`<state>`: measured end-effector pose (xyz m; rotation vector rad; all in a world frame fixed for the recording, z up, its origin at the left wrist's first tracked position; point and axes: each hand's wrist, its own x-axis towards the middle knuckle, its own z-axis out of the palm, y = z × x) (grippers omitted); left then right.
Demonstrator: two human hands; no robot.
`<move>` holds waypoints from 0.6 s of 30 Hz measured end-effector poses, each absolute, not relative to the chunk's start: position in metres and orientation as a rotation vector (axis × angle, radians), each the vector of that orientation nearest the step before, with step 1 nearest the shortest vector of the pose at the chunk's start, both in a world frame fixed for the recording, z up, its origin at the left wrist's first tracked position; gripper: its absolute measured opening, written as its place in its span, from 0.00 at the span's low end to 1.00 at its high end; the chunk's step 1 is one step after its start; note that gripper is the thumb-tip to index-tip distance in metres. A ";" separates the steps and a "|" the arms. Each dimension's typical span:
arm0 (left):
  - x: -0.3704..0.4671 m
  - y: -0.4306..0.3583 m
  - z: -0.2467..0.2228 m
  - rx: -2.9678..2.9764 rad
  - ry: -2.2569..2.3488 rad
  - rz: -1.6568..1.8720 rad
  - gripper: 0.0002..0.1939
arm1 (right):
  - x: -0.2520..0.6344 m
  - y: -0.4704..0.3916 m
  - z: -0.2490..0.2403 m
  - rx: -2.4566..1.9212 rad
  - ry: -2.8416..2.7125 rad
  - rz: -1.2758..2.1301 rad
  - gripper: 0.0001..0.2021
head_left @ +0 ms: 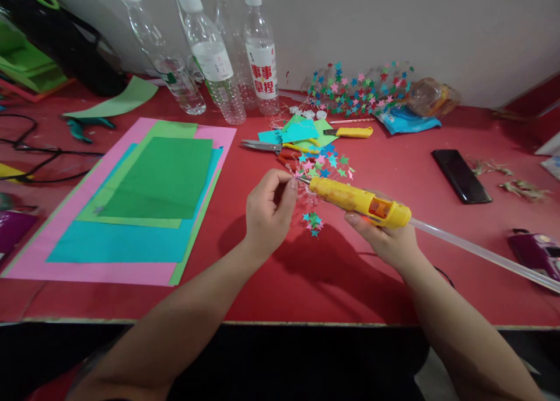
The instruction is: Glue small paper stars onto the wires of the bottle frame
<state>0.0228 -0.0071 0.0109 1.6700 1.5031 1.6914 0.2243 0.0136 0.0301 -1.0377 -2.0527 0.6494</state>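
Note:
My right hand [389, 237] is wrapped round a yellow hot glue gun [345, 195], a long clear glue stick [481, 250] trailing from its back end. The gun's metal nozzle points left, right at the fingertips of my left hand [271, 208]. Those fingers are pinched on a small pink star [297, 175], partly hidden by the nozzle and fingertips. Just beyond lie loose paper stars [324, 163] in several colours. A small cluster of stars [312, 223] rests on the red table [306, 284] below the nozzle.
Scissors [262, 146], a yellow cutter knife [354, 132] and paper scraps [300, 131] lie behind my hands. Stacked coloured sheets [161, 176] are at left, plastic bottles [262, 68] along the wall. A star bunch [359, 91] stands at the back; a phone [461, 176] lies right.

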 end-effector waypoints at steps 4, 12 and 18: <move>0.023 -0.008 0.011 1.678 1.520 1.681 0.09 | 0.224 0.013 0.031 -1.047 -2.044 0.673 0.18; 0.019 -0.007 0.009 1.898 1.568 1.684 0.07 | 0.225 0.015 0.030 -0.998 -2.068 0.612 0.17; 0.016 -0.008 0.011 2.267 1.494 1.686 0.04 | 0.227 0.015 0.033 -0.996 -1.953 0.590 0.16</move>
